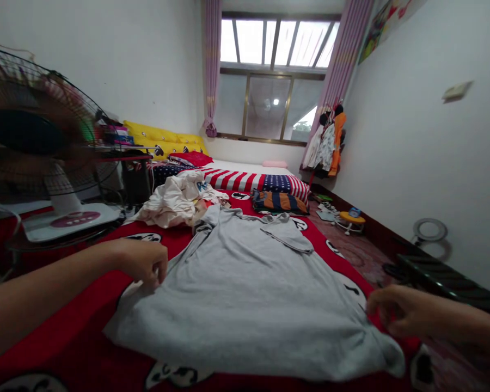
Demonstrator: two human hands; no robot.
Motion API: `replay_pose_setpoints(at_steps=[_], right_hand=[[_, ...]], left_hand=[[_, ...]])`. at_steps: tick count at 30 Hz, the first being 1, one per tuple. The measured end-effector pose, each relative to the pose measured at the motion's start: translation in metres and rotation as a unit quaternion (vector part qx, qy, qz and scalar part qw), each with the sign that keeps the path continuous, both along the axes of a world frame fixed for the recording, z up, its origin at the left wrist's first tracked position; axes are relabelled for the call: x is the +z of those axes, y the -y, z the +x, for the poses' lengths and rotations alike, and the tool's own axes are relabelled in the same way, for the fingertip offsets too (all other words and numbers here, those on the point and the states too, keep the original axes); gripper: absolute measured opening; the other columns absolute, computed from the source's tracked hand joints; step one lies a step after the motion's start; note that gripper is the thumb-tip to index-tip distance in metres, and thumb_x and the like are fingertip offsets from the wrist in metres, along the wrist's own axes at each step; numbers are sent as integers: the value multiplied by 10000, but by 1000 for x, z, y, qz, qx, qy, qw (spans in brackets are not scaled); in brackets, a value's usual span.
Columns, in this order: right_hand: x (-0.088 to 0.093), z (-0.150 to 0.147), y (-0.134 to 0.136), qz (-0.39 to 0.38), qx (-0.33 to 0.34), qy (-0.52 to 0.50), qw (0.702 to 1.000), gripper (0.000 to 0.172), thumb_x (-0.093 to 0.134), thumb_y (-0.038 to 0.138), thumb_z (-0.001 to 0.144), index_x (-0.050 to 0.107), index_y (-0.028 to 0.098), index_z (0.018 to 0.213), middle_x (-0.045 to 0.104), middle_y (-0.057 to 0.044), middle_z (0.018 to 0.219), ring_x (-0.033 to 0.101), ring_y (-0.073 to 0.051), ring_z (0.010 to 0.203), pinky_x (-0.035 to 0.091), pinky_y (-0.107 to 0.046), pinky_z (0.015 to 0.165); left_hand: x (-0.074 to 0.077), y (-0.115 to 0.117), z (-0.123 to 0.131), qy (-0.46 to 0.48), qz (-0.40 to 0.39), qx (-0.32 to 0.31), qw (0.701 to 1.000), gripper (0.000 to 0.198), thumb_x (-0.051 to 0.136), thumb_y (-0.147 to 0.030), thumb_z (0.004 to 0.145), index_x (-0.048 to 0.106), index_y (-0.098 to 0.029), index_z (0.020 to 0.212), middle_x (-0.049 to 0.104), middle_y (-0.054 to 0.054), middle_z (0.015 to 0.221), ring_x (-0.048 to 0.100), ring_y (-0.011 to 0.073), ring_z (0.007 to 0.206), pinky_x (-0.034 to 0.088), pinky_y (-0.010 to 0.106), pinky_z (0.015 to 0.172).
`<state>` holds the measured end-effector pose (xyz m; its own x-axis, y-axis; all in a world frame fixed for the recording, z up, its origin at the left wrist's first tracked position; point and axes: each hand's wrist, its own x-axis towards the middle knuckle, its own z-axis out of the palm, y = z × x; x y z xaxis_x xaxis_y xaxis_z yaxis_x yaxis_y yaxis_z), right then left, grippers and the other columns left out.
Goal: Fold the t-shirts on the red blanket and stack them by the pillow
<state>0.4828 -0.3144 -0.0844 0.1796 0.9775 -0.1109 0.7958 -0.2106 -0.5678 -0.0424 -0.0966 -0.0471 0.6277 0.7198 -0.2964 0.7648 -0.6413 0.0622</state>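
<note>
A light grey T-shirt (245, 288) lies spread on a red blanket (77, 316) with panda patterns. Its sleeves and neckline point away from me, and its hem is nearest. My left hand (145, 264) is closed on the shirt's left edge, the fingers pinching the cloth. On the opposite side, my right hand (394, 311) has curled fingers meeting the right edge, and the cloth there appears pinched. The right sleeve (289, 239) lies folded over the shirt, with creases running across it.
Beyond the shirt sit a heap of white clothes (173, 198) and a folded striped garment (281, 201). A fan (28, 130) stands at left. To the right are a yellow stool (351, 218) and a dark slatted object (449, 280). Another bed (240, 178) is under the window.
</note>
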Motion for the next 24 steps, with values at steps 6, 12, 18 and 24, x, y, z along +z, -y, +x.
replay_pose_setpoints(at_steps=[6, 12, 18, 24], right_hand=[[12, -38, -73, 46, 17, 56, 997, 330, 538, 357, 759, 658, 147, 985, 656, -64, 741, 616, -175, 626, 463, -273, 583], [-24, -97, -141, -3, -43, 315, 948, 508, 607, 351, 789, 533, 172, 1259, 659, -164, 1142, 630, -309, 1044, 469, -367, 781], [-8, -73, -182, -51, -3, 275, 960, 388, 686, 414, 732, 672, 226, 1071, 713, -80, 966, 674, -236, 906, 468, -280, 711], [-12, -65, -198, -22, -13, 262, 965, 551, 720, 511, 673, 645, 197, 1120, 685, -117, 1066, 637, -261, 967, 452, -294, 719]], left_hand=[[3, -11, 81, 123, 47, -44, 990, 349, 543, -327, 829, 729, -155, 1068, 733, 90, 973, 679, 203, 873, 487, 240, 775], [-72, -9, 144, 195, 50, -58, 978, 755, 523, -452, 882, 224, -171, 1515, 184, 186, 1570, 225, 295, 1437, 250, 381, 1138], [-102, -15, 141, 186, 66, -48, 979, 773, 470, -565, 882, 225, -197, 1516, 47, 164, 1594, 40, 336, 1459, 161, 442, 1168], [-79, -52, 149, 198, 55, -45, 978, 683, 469, -499, 901, 297, -196, 1487, 245, 146, 1561, 266, 262, 1427, 249, 371, 1144]])
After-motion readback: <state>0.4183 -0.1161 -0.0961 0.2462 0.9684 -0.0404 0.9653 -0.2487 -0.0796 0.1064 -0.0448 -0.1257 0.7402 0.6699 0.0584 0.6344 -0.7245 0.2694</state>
